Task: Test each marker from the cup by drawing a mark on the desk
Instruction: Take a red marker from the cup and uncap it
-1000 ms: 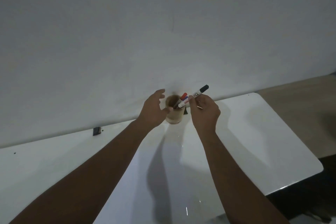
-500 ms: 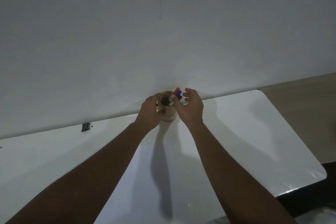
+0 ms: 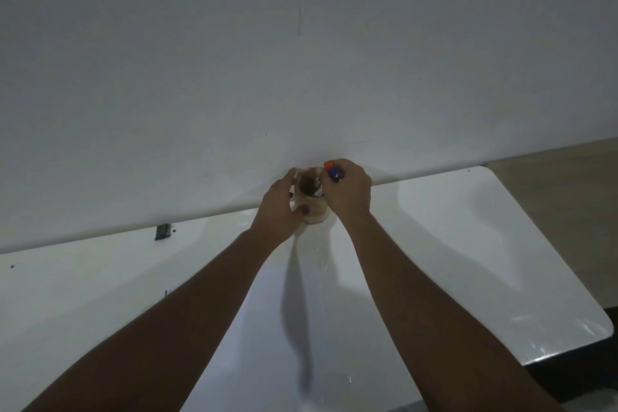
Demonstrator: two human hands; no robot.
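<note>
A small round tan cup (image 3: 312, 207) stands on the shiny white desk (image 3: 451, 244), at the far edge, right by the plain white wall (image 3: 301, 60). The left hand (image 3: 279, 207) is wrapped around the left side of the cup, with the thumb on the near side and the fingers curled round the far rim, so it is holding the cup. The right hand (image 3: 347, 194) is over the right side of the cup, with its fingers closed around the tops of the markers. A marker with an orange-red cap (image 3: 329, 164) and a marker with a blue cap (image 3: 335, 174) poke out between the fingers. A marker with a white barrel and dark print (image 3: 317, 187) stands inside the cup, leaning to the right. Both bare arms reach out over the desk and make long dark shadows on it. A small dark square thing (image 3: 163, 231) sits at the back edge of the desk, well to the left of the cup.
</note>
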